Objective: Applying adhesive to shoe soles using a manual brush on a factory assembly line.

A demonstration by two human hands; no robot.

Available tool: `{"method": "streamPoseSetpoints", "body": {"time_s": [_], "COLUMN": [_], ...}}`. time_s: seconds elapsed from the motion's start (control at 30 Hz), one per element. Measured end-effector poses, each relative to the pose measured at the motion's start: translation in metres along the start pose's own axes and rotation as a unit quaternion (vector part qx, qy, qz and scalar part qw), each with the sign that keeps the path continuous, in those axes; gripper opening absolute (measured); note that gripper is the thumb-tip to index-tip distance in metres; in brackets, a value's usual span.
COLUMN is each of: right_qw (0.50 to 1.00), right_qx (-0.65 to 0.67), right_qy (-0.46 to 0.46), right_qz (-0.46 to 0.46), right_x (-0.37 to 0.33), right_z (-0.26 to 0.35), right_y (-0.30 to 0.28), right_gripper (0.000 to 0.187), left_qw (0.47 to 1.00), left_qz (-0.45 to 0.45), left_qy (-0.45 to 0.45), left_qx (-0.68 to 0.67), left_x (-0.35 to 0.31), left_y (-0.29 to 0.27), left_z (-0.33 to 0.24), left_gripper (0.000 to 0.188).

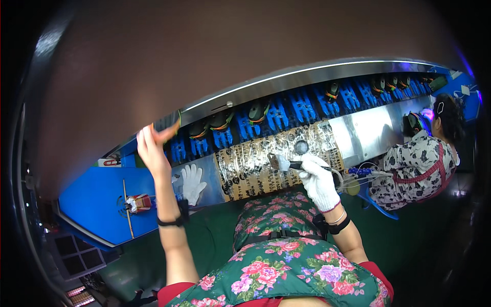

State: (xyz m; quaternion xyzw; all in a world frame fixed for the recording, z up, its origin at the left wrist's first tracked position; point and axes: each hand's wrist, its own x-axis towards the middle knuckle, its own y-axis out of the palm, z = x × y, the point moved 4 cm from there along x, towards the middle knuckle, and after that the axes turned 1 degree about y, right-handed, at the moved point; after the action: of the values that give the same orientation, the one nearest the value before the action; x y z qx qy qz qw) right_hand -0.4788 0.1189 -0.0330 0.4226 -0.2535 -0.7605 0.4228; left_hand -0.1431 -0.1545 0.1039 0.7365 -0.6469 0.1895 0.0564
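My bare left hand point(152, 146) is raised at the conveyor's left end, its fingers closed on a dark shoe point(166, 122) with an orange edge. Part of that shoe is lost against the dark cover. My right hand point(318, 176) wears a white knitted glove and grips a flat brush point(284, 163) by its black handle. The bristles point left, over a cardboard-covered work surface point(255, 187) wrapped in shiny film. Just beyond the brush sits a small round dish point(302, 147). An unworn white glove point(193, 184) lies to the right of my left forearm.
Blue racks point(277, 115) line the conveyor, several carrying dark shoes point(258, 110). A large brown cover point(245, 41) overhangs it. At left, a blue table point(97, 197) bears a small red-and-white packet point(138, 203) and a thin stick. Another person point(414, 169) works at right beside a metal sheet point(360, 130).
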Motion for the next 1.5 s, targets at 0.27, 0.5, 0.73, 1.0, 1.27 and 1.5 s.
{"method": "streamPoseSetpoints", "body": {"time_s": [0.27, 0.5, 0.73, 1.0, 1.27, 1.5], "right_qw": [0.994, 0.959, 0.723, 0.569, 0.679, 0.687], "right_qx": [0.029, -0.183, -0.478, -0.609, -0.54, -0.498], "right_qy": [0.049, -0.141, -0.466, -0.526, -0.461, -0.466], "right_qz": [0.096, 0.163, 0.177, 0.168, 0.187, 0.249], "right_x": [-0.02, -0.033, -0.03, -0.029, -0.034, -0.033], "right_z": [0.016, 0.042, 0.075, 0.064, 0.047, 0.053], "right_y": [0.057, 0.107, 0.12, 0.118, 0.098, 0.113], "right_gripper": [0.018, 0.022, 0.022, 0.04, 0.039, 0.038], "left_qw": [0.849, 0.726, 0.594, 0.743, 0.769, 0.749], "left_qz": [0.097, 0.295, 0.263, 0.271, 0.204, 0.286], "left_qy": [-0.418, -0.433, -0.391, -0.385, -0.362, -0.421], "left_qx": [-0.307, -0.445, -0.652, -0.475, -0.486, -0.424], "left_x": [-0.139, -0.211, -0.228, -0.248, -0.251, -0.258], "left_y": [0.053, 0.114, 0.16, 0.177, 0.176, 0.176], "left_z": [0.032, 0.007, -0.003, 0.0, 0.033, 0.052], "left_gripper": [0.025, 0.068, 0.081, 0.093, 0.087, 0.09]}}
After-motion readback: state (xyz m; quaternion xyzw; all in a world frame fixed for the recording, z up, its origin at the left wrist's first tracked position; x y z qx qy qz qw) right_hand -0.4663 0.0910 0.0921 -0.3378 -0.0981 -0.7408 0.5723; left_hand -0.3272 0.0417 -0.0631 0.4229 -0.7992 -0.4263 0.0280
